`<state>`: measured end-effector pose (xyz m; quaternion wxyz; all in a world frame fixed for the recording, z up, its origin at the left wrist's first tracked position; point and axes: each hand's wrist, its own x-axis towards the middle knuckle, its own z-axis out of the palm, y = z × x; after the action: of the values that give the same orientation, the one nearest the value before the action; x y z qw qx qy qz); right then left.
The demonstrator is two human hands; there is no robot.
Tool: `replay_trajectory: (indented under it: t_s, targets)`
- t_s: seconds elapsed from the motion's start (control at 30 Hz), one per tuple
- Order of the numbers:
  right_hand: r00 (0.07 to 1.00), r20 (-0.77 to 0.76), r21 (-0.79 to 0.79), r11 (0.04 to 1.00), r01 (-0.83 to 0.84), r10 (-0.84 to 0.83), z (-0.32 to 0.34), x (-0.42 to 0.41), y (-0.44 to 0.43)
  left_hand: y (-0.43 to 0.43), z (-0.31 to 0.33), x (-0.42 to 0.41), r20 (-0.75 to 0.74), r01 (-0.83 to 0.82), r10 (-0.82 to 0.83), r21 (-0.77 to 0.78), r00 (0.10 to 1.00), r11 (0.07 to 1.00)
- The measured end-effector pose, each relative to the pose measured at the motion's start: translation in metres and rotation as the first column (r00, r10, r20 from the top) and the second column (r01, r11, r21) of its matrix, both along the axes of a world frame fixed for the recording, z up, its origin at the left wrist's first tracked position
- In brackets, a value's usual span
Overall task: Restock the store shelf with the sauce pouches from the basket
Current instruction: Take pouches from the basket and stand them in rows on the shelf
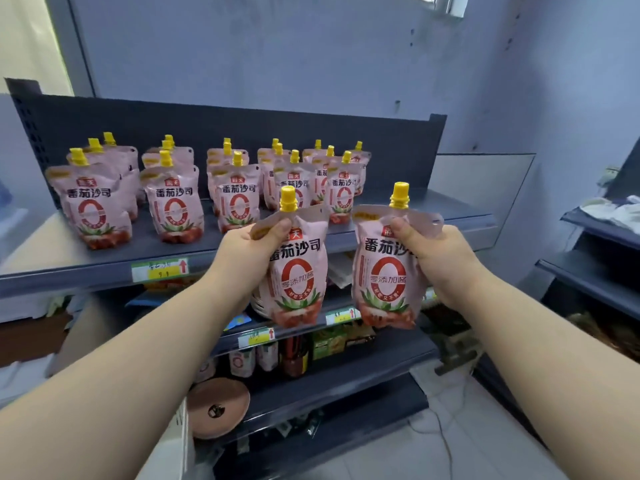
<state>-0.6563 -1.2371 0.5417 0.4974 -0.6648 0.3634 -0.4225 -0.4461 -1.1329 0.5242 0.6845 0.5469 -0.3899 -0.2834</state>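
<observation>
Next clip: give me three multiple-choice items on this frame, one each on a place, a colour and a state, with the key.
1. Where do the stocked pouches stand? A. floor B. top shelf C. trolley
2. What colour are the caps? A. blue B. black C. yellow
3. What do the hands hold? A. one pouch each B. nothing C. one pouch together
Key: 1 B, they stand in rows on it; 2 C, every cap shows yellow; 3 A, the left hand grips the left pouch, the right hand the right pouch.
</observation>
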Motion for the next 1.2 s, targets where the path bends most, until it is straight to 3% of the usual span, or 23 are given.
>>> replay_trajectory:
  t_s: [0.37,0.67,0.87,1.2]
  targets:
    - [0.998,0.009,-0.044,0.997,0.057,-0.057,0.015,-0.05,-0.043,-0.071,0.022,-0.048,0.127,0.108,-0.101,-0.044,0.987,0.993]
    - [0.996,0.014,-0.073,0.994,0.086,-0.085,0.018,-0.052,-0.14,-0.163,0.028,-0.054,0.257,0.181,-0.165,-0.041,0.952,0.983]
    - [0.999,0.033,-0.091,0.995,0.043,-0.04,0.037,-0.035,-0.224,-0.236,0.031,-0.034,0.236,0.128,-0.119,-0.022,0.964,0.992]
    - [0.979,0.173,-0.002,0.994,0.112,-0.11,0.017,-0.027,-0.355,-0.34,0.029,-0.042,0.419,0.079,-0.081,0.022,0.904,0.997]
